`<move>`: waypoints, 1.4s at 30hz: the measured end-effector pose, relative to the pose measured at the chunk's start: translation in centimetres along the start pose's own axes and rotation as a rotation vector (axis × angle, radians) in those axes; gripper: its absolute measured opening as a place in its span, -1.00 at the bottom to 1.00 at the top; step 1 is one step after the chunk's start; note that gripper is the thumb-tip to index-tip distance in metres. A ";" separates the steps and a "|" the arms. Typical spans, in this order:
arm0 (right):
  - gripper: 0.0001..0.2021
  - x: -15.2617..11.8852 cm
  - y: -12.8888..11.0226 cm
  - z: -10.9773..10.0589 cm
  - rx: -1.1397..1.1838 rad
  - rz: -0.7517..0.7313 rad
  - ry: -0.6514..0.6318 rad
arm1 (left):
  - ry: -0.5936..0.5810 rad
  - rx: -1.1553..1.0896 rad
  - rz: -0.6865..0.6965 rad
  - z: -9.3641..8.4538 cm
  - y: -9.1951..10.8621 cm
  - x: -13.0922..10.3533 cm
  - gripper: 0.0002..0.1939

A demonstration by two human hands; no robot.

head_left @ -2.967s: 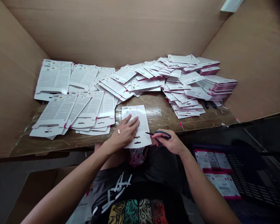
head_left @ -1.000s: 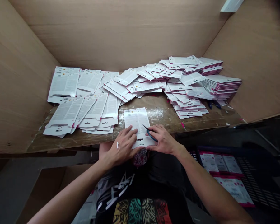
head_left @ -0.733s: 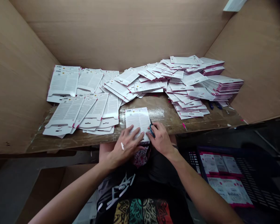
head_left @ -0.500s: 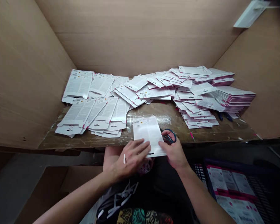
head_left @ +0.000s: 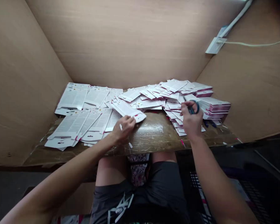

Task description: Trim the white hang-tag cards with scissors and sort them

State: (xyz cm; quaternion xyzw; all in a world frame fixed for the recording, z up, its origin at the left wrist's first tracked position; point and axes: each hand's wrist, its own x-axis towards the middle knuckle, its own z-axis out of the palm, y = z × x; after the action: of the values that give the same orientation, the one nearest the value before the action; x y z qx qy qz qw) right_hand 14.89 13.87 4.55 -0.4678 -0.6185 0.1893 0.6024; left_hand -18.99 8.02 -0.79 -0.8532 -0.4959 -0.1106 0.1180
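My left hand [head_left: 125,127] is closed on the near end of a white flat packet [head_left: 126,109] with small print and a rounded flap. That packet slants over the edge of the left group of packets [head_left: 71,123]. A small white strip sticks to the back of this hand. Over the right-hand heap of packets [head_left: 174,107], my right hand [head_left: 191,121] is closed round scissors [head_left: 196,107] with dark blue loop handles, their tip pointing up and away. Whether its fingertips touch a packet of the heap, I cannot tell.
Neat stacks of pink-edged packets [head_left: 216,105] stand at the right wall, with a dark blue-handled tool [head_left: 210,123] before them. Paper scraps [head_left: 130,145] lie on the brown tabletop [head_left: 151,137]. Below right is a dark plastic crate [head_left: 196,183]. Brown panels [head_left: 121,43] enclose the table.
My left hand has moved up and left from the table edge with a packet. My right hand has let go of the packet and moved up and right with the scissors. The view has shifted.
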 end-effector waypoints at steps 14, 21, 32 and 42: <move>-0.73 -14.5 1.4 -0.4 0.089 -0.003 -0.825 | 0.099 -0.402 0.145 1.1 7.5 -7.8 -0.67; -0.75 -16.6 0.4 -2.7 0.044 0.059 -0.833 | -0.045 -0.376 0.162 3.0 7.4 -5.9 -0.62; -0.74 -17.3 0.5 -3.1 0.049 0.123 -0.809 | -0.045 -0.344 0.159 3.1 7.5 -5.9 -0.61; -0.74 -17.9 1.3 -2.7 0.193 0.257 -0.758 | -0.082 -0.351 0.148 3.0 7.5 -6.0 -0.62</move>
State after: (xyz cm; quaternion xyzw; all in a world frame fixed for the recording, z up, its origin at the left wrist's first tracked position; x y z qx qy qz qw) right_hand 14.91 -0.84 -6.13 -0.3796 -0.7125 0.4793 0.3444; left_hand -15.12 0.41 -6.14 -0.8986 -0.4092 -0.1516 -0.0451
